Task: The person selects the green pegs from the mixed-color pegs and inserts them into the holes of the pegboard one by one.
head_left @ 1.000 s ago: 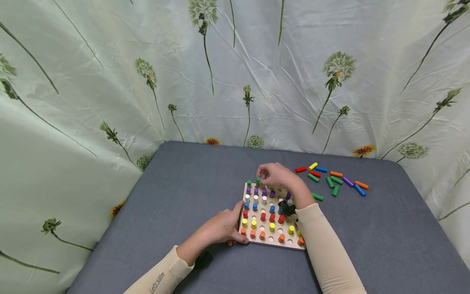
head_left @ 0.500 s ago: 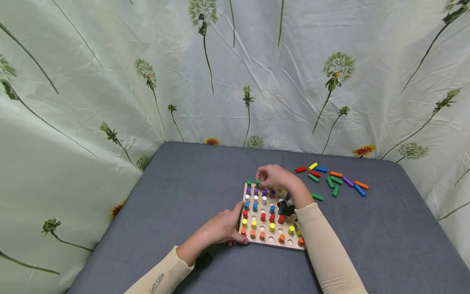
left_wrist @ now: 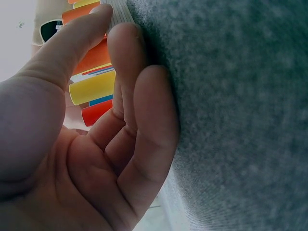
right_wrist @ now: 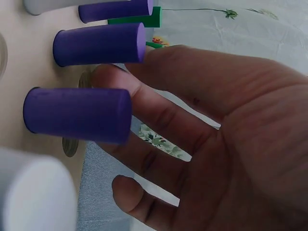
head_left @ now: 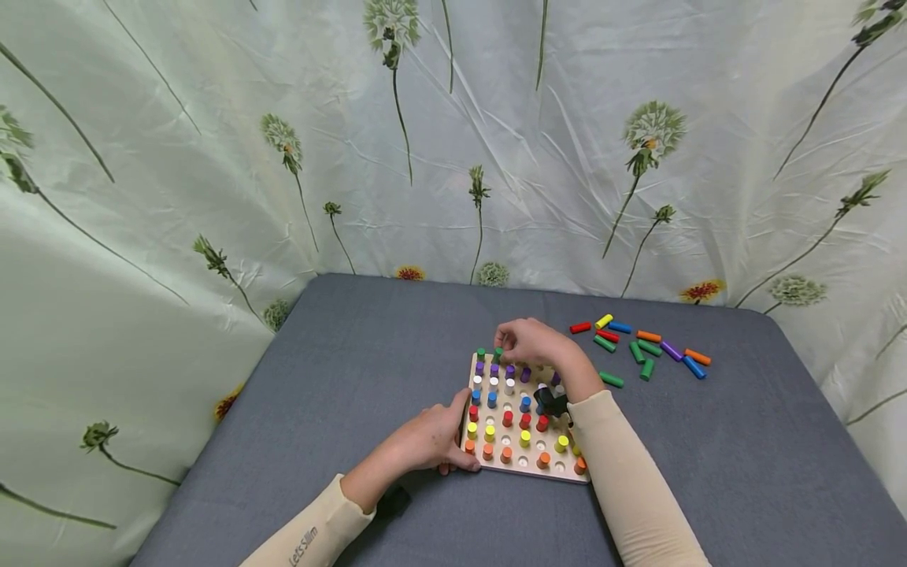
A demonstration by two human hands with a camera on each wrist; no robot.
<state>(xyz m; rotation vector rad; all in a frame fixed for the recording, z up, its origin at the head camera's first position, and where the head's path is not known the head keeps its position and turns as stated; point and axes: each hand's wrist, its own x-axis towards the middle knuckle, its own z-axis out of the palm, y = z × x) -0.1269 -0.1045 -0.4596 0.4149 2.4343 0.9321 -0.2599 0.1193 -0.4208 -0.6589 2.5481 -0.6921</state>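
Observation:
A wooden pegboard (head_left: pixel 515 449) holds upright pegs in coloured rows: green, purple, white, blue, red, yellow and orange from far to near. My left hand (head_left: pixel 432 437) grips its near left corner, thumb on the front edge and fingers along the side. My right hand (head_left: pixel 538 344) is over the far row, thumb and fingertips pinching a green peg (head_left: pixel 498 353) standing in the second hole. Left of it stands another green peg (head_left: pixel 481 354) in the corner. In the right wrist view, purple pegs (right_wrist: pixel 77 115) partly hide my right fingertips. My right forearm covers the board's right side.
Several loose pegs lie on the grey table (head_left: pixel 383 346) at the back right, among them a purple peg (head_left: pixel 671 350), an orange peg (head_left: pixel 697 357) and a green peg (head_left: pixel 611 379) near my right wrist. A flowered curtain (head_left: pixel 439 228) hangs behind the table.
The green peg in my right hand has gone down slightly in its hole, the hand lowering a little with it. My left hand and the board have stayed still.

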